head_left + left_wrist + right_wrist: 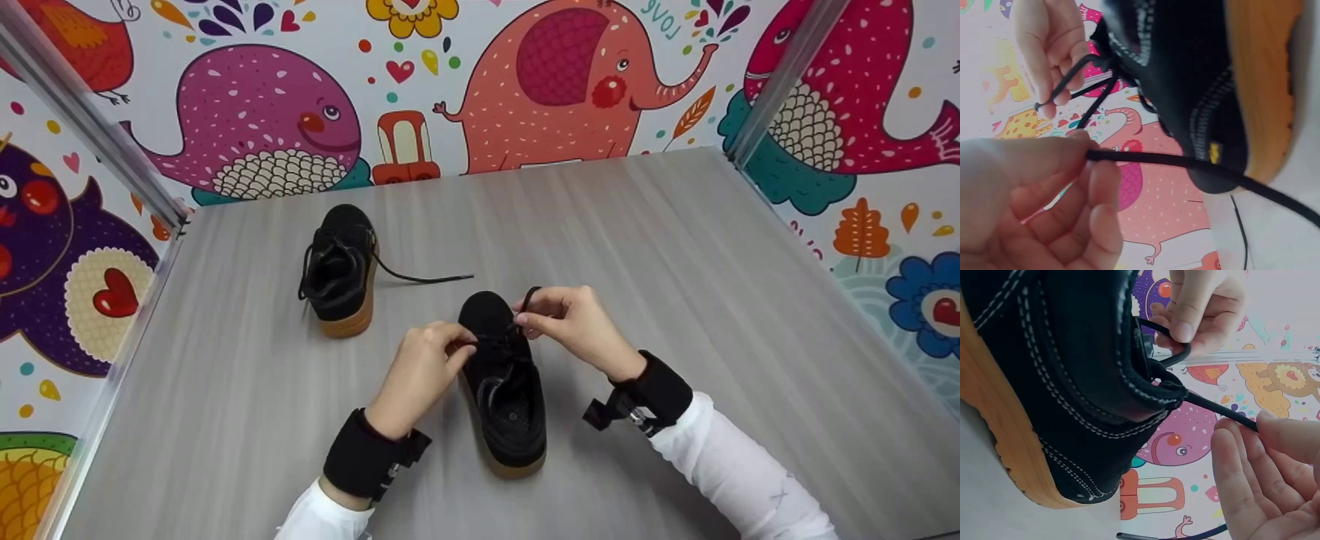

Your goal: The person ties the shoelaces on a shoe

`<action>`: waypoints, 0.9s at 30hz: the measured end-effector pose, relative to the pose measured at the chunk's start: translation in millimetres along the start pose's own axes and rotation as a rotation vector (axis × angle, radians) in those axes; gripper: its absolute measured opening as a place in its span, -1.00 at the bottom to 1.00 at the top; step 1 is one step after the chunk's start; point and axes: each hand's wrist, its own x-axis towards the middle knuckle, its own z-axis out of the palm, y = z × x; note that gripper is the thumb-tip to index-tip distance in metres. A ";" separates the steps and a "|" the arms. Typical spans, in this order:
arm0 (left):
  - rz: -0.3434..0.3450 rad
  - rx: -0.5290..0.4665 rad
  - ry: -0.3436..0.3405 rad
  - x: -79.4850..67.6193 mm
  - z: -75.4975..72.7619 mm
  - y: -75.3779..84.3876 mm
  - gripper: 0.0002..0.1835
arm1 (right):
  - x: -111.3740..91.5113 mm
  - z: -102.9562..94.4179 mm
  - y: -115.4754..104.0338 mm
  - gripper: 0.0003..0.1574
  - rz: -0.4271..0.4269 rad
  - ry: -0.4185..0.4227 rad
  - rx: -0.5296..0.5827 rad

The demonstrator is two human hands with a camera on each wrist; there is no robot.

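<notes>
- Head view alone: second black sneaker [343, 300], left of centre.
- Wrist views, closer: left hand [424, 364] and right hand [585, 326] pinch black shoelace [1185, 163], fingers part-curled.
- Laced sneaker [504, 375]: lower centre, between hands.

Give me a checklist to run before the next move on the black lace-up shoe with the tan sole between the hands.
1. Left hand has a grip on a thin black cord lace: ok, pinched between thumb and fingers.
2. Right hand has a grip on lace: ok, pinched likewise.
3. Near black shoe with tan sole upright on the grey wood-grain table: ok.
4. Lacing tightness on that shoe: cannot tell, black blends into black.
5. Far black shoe with tan sole apart from both hands: ok.
6. Far shoe's black lace end tucked away: not ok, it trails across the table.
</notes>
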 end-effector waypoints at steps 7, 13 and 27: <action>0.019 -0.029 0.013 8.1 1.6 9.1 -0.96 | 0.3 -0.3 -11.2 -0.84 0.012 -0.016 0.017; 0.020 -0.066 0.029 13.2 6.1 10.9 -0.96 | 1.3 1.8 -19.3 -0.86 0.017 -0.027 0.019; -0.001 -0.212 0.029 18.1 17.1 14.8 -0.94 | 13.1 9.0 4.6 -0.82 0.052 -0.007 0.002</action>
